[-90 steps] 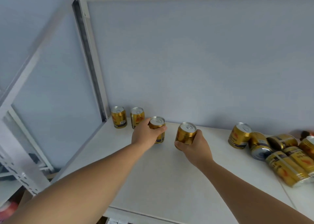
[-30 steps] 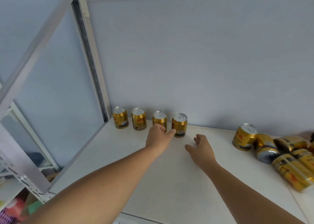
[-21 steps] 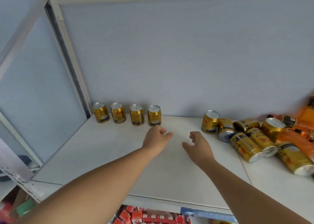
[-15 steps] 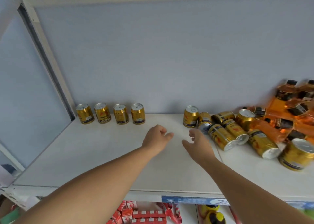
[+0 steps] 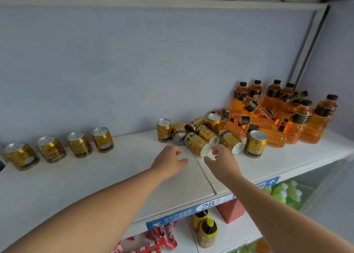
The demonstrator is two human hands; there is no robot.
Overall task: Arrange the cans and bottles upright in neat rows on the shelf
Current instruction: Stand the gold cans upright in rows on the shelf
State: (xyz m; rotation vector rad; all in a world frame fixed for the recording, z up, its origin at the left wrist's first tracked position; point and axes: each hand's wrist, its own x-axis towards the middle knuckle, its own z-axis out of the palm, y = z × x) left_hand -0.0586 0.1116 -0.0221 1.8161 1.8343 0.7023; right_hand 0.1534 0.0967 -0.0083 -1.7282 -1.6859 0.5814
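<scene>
Gold-coloured metal with a silver end, the lying can nearest the hands rests on its side on the white shelf. Its long axis runs from back left to front right, with the silver end facing forward toward the right hand. It is part of a pile of cans right of the shelf's middle. Several others there lie on their sides at mixed angles, and three stand upright at the pile's edges. Behind and to the right are orange bottles with black caps, some upright near the back panel and some lying across one another. Well apart to the left, the row of four cans stands upright, lids up, along the back.

Both hands are released, fingers loosely curled, grasping nothing. The right hand's fingertips are just beside the lying can's silver end; I cannot tell whether they touch it. The left hand hovers over bare shelf just left of it.

Three seconds ago each hand gripped a can at the row. A second ago those two cans stood in line and the hands had let go. Since then the view has swung right: the row sits toward the left edge, more bottles show, and both hands are closer to the pile.

Below the shelf's front runs a blue price strip.
</scene>
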